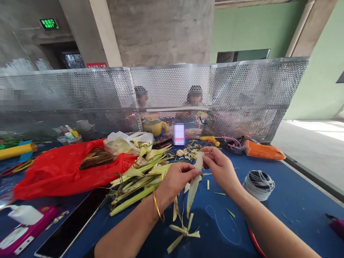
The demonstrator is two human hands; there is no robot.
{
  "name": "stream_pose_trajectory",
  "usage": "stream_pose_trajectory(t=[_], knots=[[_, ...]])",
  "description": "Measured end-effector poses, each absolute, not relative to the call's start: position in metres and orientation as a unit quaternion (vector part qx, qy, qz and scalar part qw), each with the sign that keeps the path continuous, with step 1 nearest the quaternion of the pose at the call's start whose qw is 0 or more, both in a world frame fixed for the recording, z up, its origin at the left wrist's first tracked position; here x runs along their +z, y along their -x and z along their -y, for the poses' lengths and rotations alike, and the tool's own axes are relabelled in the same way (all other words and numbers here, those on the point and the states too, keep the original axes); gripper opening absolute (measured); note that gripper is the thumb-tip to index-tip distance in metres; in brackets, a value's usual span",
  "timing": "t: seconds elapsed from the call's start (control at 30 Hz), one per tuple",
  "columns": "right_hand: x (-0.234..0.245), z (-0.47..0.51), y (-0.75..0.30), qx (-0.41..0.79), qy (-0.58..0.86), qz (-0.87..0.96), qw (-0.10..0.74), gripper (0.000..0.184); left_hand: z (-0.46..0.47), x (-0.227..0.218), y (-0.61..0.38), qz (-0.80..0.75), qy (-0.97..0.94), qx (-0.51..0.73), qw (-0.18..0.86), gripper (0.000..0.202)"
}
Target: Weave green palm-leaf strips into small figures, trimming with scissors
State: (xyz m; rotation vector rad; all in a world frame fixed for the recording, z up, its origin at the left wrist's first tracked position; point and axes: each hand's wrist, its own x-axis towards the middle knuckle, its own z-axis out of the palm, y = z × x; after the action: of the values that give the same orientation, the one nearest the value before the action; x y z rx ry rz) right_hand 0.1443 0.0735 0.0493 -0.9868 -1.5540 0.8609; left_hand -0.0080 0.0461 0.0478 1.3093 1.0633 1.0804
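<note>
While husks [142, 179] sprawl, red bag [63, 170], string [258, 191]

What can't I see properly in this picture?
Pale strip: partly hidden by the left hand, head view.
Upright phone: details too small, head view.
Brown leaves: partly covered by the red bag, head view.
Purple object: cut off by head view's right edge.

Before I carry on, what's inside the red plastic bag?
Brown, dried leafy strips show in the opening of the red plastic bag. Its folds cover anything deeper, and a white plastic bag overlaps it in view, so I can't tell what else it holds.
</note>
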Motion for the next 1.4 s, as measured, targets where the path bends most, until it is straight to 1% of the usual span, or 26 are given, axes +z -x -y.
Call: stream_pose_trajectory(t=[0.07,0.17,0.23,0.43,0.6,0.77,0.93,1.03,1.1,1.27,1.4], knots=[[0.051,-0.071,-0.141,0.399,0.418,0.625,0.524,0.025,-0.046,0.049,0.008,-0.454,-0.514,0.497,0.531,0.022],[0.048,-0.066,-0.133,0.475,0.408,0.638,0.448,0.031,-0.048,0.05,0.008,-0.463,-0.456,0.555,0.52,0.02],[0.043,-0.064,-0.128,0.493,0.401,0.652,0.413,0.032,-0.05,0.049,0.008,-0.467,-0.423,0.578,0.519,0.019],[0.038,-0.061,-0.124,0.473,0.446,0.636,0.416,0.029,-0.054,0.045,0.008,-0.468,-0.388,0.605,0.514,0.022],[0.042,-0.059,-0.124,0.449,0.438,0.652,0.426,0.028,-0.052,0.047,0.007,-0.47,-0.416,0.588,0.51,0.024],[0.041,-0.059,-0.126,0.512,0.405,0.648,0.392,0.026,-0.056,0.047,0.012,-0.476,-0.394,0.614,0.491,0.026],[0.04,-0.063,-0.131,0.479,0.413,0.659,0.407,0.021,-0.06,0.046,0.014,-0.477,-0.355,0.635,0.494,0.029],[0.041,-0.063,-0.133,0.472,0.411,0.674,0.393,0.018,-0.062,0.045,0.015,-0.481,-0.343,0.632,0.502,0.031],[0.042,-0.062,-0.133,0.459,0.408,0.692,0.38,0.02,-0.064,0.044,0.017,-0.479,-0.338,0.633,0.505,0.034],[0.044,-0.061,-0.136,0.38,0.425,0.733,0.371,0.027,-0.074,0.046,0.028,-0.484,-0.333,0.669,0.456,0.04],[0.05,-0.068,-0.148,0.316,0.459,0.735,0.386,0.026,-0.076,0.052,0.038,-0.478,-0.364,0.678,0.425,0.037]])
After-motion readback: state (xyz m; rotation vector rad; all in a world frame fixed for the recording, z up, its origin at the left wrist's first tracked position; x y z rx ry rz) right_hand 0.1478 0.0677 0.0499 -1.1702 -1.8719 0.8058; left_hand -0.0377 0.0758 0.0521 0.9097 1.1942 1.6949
